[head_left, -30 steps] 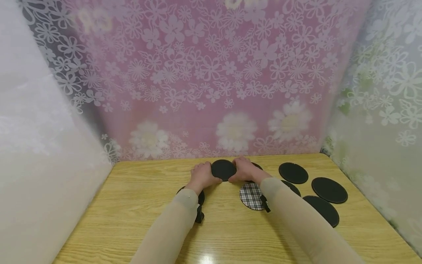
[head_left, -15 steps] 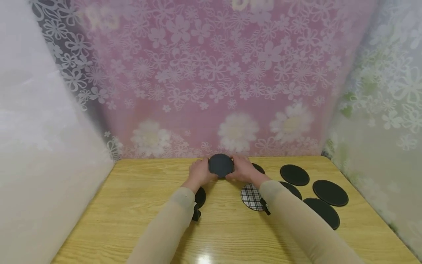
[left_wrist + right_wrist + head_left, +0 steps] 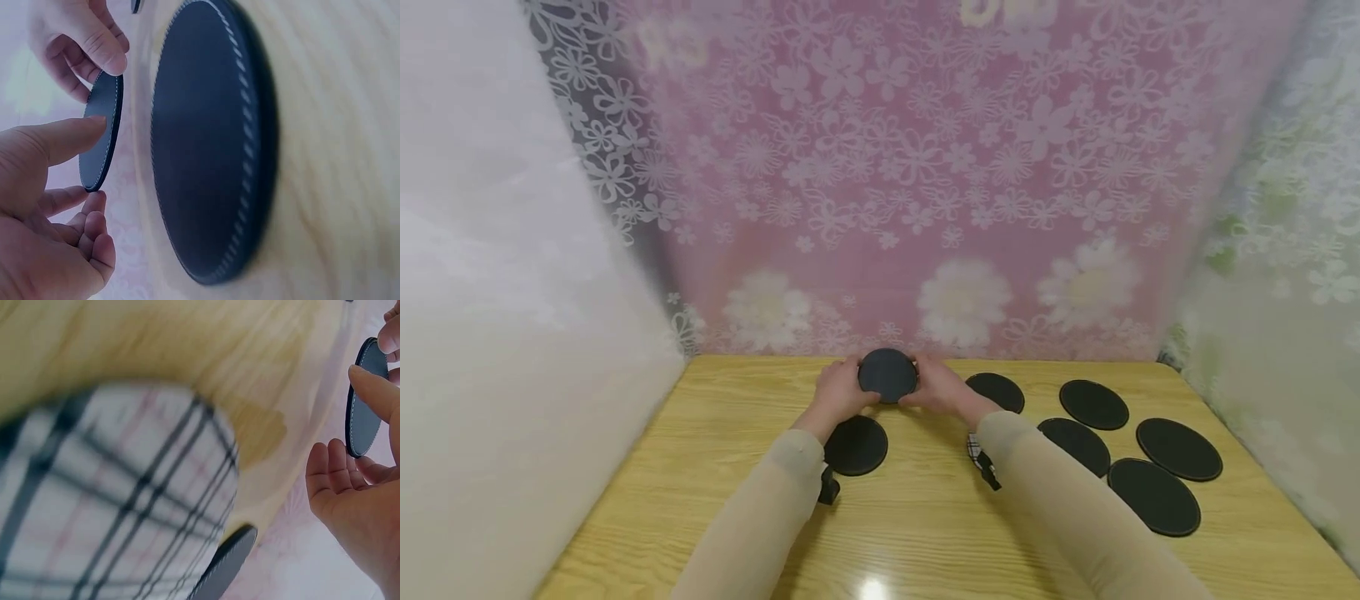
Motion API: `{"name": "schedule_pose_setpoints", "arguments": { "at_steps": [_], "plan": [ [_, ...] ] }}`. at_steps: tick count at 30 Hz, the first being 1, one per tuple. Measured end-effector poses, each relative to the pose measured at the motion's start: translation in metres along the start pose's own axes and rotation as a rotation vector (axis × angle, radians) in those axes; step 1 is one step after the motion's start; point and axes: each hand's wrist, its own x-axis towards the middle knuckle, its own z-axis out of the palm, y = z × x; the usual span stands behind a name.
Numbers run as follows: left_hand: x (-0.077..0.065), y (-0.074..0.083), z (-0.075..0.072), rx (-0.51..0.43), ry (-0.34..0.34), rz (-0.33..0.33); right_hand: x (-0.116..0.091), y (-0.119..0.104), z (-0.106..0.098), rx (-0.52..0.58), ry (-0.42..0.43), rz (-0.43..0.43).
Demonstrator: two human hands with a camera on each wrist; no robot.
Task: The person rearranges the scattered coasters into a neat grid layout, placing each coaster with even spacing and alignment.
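Between both hands, near the table's far edge, a round black coaster with pale edge stitching is tilted up toward the head camera. My left hand pinches its left side, the thumb lying over its face in the left wrist view. On the opposite side my right hand grips the rim with thumb and fingers. Another black coaster lies flat beside my left wrist. Under my right wrist is a white coaster with black plaid lines, mostly covered by the sleeve in the head view.
Several more black coasters lie at the right: one behind my right wrist, others farther right, such as the rightmost coaster. The wooden table meets a pink flowered curtain behind, with pale sheets at both sides.
The held coaster has come up from the table and tilted, moving left with both hands. The near left coaster shows more, the plaid one less. The head view has shifted slightly.
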Motion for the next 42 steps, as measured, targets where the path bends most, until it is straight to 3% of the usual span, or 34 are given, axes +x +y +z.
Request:
{"name": "schedule_pose_setpoints", "arguments": {
  "at_steps": [5,14,22,31,42],
  "plan": [
    [-0.002,-0.013,0.002,-0.003,0.012,0.001,0.004,-0.006,0.010,-0.016,-0.003,-0.030],
    [-0.004,-0.028,0.008,-0.054,0.002,-0.018,0.005,-0.011,0.025,-0.093,-0.006,0.016],
    [-0.006,-0.036,0.008,-0.060,-0.014,-0.020,0.004,-0.019,0.021,-0.056,-0.073,0.068],
    [-0.005,-0.043,-0.001,-0.077,-0.041,-0.034,0.009,-0.023,0.019,-0.041,-0.125,0.042],
    [-0.006,-0.058,-0.007,-0.168,-0.072,-0.038,0.010,-0.024,0.017,0.014,-0.176,0.043]
  ]
}}
